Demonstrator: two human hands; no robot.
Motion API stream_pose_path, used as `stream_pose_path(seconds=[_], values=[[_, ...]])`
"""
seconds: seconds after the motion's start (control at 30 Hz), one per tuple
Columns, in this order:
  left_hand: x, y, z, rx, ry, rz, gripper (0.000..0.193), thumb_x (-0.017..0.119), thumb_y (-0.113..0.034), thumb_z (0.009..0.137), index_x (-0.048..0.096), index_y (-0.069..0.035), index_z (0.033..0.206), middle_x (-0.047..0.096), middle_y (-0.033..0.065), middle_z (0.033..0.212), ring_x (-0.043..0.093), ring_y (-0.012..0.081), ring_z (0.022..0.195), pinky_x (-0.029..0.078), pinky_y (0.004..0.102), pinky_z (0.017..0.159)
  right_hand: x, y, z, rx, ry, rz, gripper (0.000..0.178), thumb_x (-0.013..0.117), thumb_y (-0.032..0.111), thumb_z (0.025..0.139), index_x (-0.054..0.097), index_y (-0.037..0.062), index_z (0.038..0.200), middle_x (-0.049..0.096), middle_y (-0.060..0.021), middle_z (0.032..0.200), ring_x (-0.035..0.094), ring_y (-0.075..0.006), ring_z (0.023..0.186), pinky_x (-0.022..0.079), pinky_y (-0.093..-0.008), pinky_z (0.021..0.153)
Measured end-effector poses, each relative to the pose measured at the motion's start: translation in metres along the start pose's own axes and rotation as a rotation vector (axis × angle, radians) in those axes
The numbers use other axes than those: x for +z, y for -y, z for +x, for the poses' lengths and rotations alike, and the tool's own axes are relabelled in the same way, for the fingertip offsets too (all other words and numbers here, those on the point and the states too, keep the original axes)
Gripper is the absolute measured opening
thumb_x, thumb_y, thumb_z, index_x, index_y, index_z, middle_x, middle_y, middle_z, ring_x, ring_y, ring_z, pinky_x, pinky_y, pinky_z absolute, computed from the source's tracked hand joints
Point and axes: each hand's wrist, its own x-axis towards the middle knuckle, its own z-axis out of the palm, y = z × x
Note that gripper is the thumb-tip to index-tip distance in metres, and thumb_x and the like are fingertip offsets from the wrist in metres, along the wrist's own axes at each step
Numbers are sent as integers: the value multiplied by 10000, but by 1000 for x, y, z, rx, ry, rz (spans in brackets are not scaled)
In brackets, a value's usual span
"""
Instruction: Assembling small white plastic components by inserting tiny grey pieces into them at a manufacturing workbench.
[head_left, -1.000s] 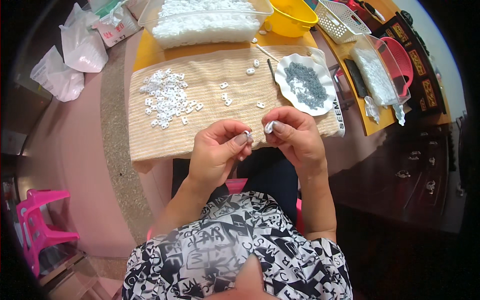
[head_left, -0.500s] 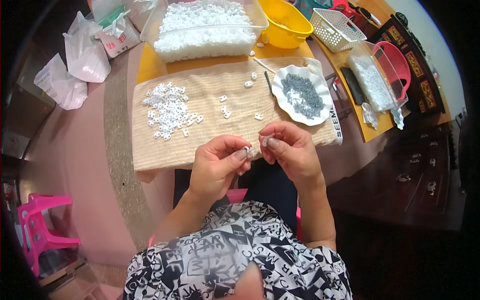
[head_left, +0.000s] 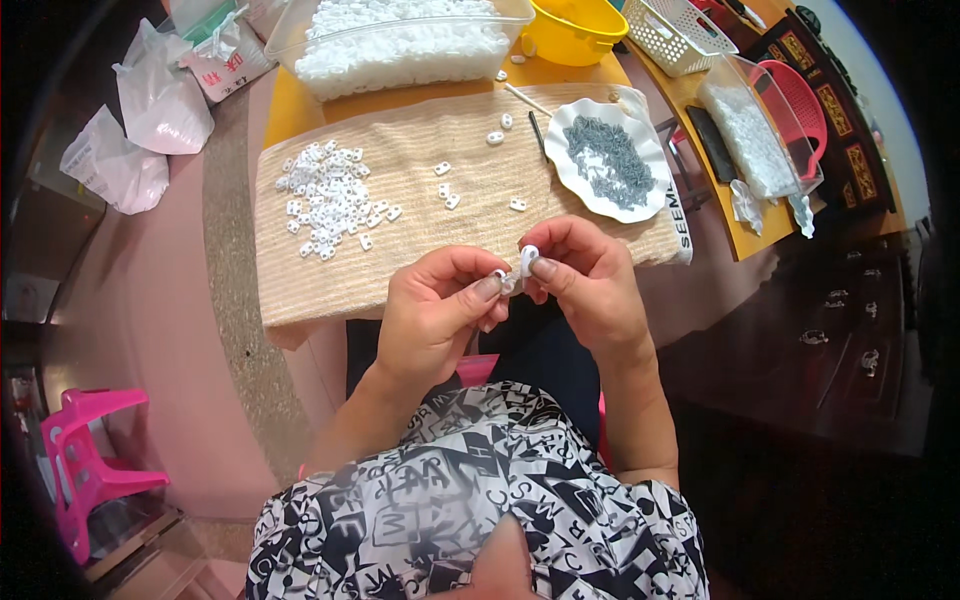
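Observation:
In front of my body, just past the near edge of a beige striped cloth (head_left: 400,275), both hands work close together. My left hand (head_left: 425,315) pinches a small white plastic piece (head_left: 506,284) between thumb and fingers; most of it is covered. Between thumb and forefinger, my right hand (head_left: 598,292) grips a white oval plastic piece (head_left: 528,259) with a dark hole showing. The two pieces are side by side; whether they touch I cannot tell. On the cloth lie a pile of white two-holed plastic pieces (head_left: 330,195) and a white wavy-rimmed plate (head_left: 569,190) holding small grey parts (head_left: 620,165).
A clear tub (head_left: 278,45) full of white parts and a yellow basin (head_left: 570,42) stand at the back. On a side table at right are a white basket (head_left: 690,50) and another clear bin (head_left: 812,178). White bags (head_left: 165,105) and a pink stool (head_left: 95,470) are at left.
My hands have come closer together, bringing the two pieces side by side. The right piece now shows more of its face. The view has shifted slightly, moving the table upward in it.

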Motion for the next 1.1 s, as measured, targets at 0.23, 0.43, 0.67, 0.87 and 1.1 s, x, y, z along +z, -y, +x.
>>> stream_pose_path(seconds=[0.23, 0.43, 0.67, 0.87, 1.1], values=[[0, 3, 0, 6, 12, -17, 144, 554, -4, 813, 557, 40, 950, 592, 84, 812, 557, 105, 674, 438, 195, 561, 10, -7, -6, -13, 26, -7, 202, 555, 27, 812, 553, -18, 1009, 597, -33, 829, 553, -71, 725, 441, -187, 633], [-3, 5, 0, 20, 3, -27, 150, 554, -3, 813, 556, 47, 954, 597, 89, 815, 558, 107, 671, 438, 195, 562, 8, -7, -7, 33, -87, -31, 220, 563, 47, 808, 589, -17, 1017, 602, -26, 760, 529, -60, 669, 425, -178, 599], [-3, 4, 2, 27, -12, 16, 149, 554, 5, 809, 556, 57, 948, 602, 93, 809, 559, 105, 655, 437, 196, 557, 5, 6, -9, -21, -58, 6, 192, 576, 9, 790, 555, -52, 971, 590, -76, 775, 542, -103, 637, 416, -202, 542], [-4, 5, 2, 26, -10, 74, 153, 562, -5, 808, 561, 54, 949, 605, 82, 809, 558, 92, 651, 437, 184, 547, 8, 7, -9, -21, -78, -52, 128, 584, 0, 777, 547, -36, 894, 580, -66, 725, 538, -97, 600, 416, -190, 520], [-3, 9, -1, 46, -40, 134, 153, 575, -25, 808, 572, 43, 945, 605, 61, 796, 552, 78, 637, 436, 175, 541, 10, 7, -12, -14, -109, -117, 110, 594, 31, 774, 569, -18, 869, 574, -20, 708, 527, -59, 621, 418, -180, 550]])
